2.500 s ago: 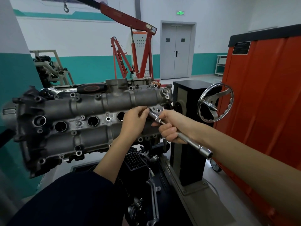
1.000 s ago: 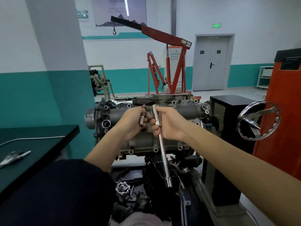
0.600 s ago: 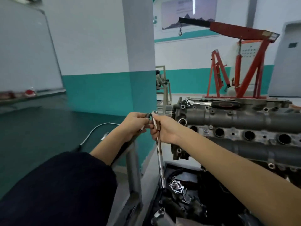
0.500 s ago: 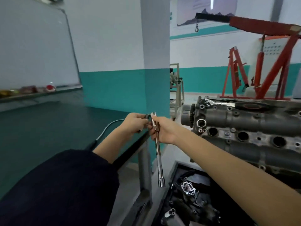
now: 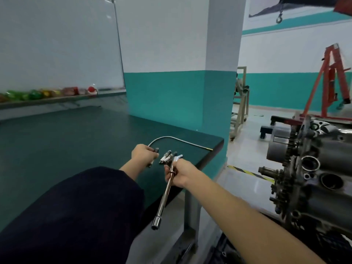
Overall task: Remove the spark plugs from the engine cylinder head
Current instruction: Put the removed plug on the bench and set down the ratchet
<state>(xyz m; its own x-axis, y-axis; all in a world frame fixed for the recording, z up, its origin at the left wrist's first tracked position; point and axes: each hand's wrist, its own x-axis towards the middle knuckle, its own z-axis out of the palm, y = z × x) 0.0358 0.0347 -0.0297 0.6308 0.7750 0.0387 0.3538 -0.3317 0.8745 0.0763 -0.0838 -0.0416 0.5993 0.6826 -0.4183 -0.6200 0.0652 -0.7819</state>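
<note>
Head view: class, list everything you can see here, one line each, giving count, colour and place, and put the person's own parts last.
Bench: one, dark green top, left and centre.
Spark plugs: a few, white and metal, lying on the bench between the hands; exact count unclear.
Flexible tube: one, silver, curving across the bench's far corner.
Engine: one, grey metal, right edge.
Hoist: one, red, far right background.
Pillar: one, white over teal, centre.
Whiteboard: one, white, left wall.
Socket wrench: one, chrome, held by the right hand, socket end down.
Held plug: one, white and metal, in the left hand.
Left hand: grips the held plug.
Right hand: grips the socket wrench.
</note>
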